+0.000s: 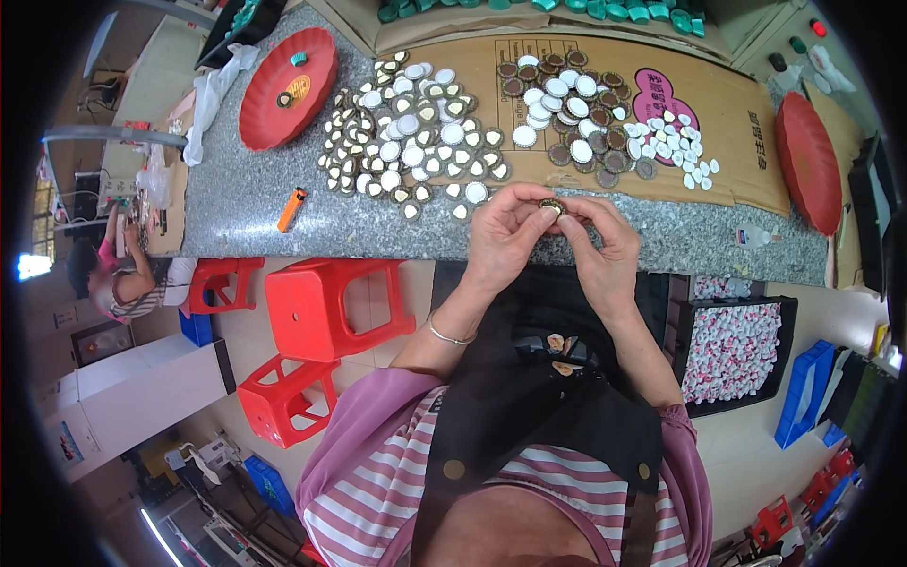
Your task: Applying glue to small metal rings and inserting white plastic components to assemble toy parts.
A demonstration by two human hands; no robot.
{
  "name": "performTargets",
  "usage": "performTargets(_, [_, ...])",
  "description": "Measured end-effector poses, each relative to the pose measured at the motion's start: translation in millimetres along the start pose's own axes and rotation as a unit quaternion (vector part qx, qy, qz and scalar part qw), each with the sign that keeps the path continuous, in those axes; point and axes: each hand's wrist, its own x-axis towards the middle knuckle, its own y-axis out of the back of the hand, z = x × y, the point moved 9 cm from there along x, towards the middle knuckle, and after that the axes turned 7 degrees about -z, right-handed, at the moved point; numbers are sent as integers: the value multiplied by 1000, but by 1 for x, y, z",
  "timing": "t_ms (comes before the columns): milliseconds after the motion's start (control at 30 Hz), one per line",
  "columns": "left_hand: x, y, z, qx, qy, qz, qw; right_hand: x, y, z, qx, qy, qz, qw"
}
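A cardboard sheet [729, 106] lies on the grey speckled tabletop [241, 222]. It carries a pink printed shape [652, 87] with dark characters, a printed grid of lines and, nearer its right edge, large dark characters. In the left red plate [257, 109], a round gold emblem [299, 87] is partly readable as print.

This plate has scalloped edges and contains one green cap [299, 59] and one dark cap [283, 99]. The right red plate [806, 156] stands at the other end. At upper left, a black tray [222, 47] holds green pieces. At right, below the tabletop level, a black crate [786, 326] is filled with white and pink pieces [732, 354].

The left hand [508, 236] and the right hand [607, 248] meet at the front edge of the tabletop. Both have bent fingers, and between their thumbs and fingertips they pinch one small round piece [551, 204] with a dark rim and a pale inside. Beyond them spread a cluster of dark caps with pale inserts [430, 132], a cluster of brown and white discs [572, 104], and loose pale pieces [669, 142]. An orange lighter [291, 210] lies apart on the left.
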Motion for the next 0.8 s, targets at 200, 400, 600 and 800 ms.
performTargets(200, [0, 3, -4, -13, -12, 17, 1000, 0, 0, -3, -68, 39, 12, 997])
performTargets(400, [3, 4, -3, -48, 27, 28, 998, 7, 2, -3, -25, 14, -1, 1000])
performTargets(600, [4, 7, -6, -29, 23, 8, 999, 8, -2, -5, -55, 24, -11, 998])
performTargets(800, [4, -2, 9, 150, -1, -44, 988, 6, 3, 9, -64, -37, -33, 997])
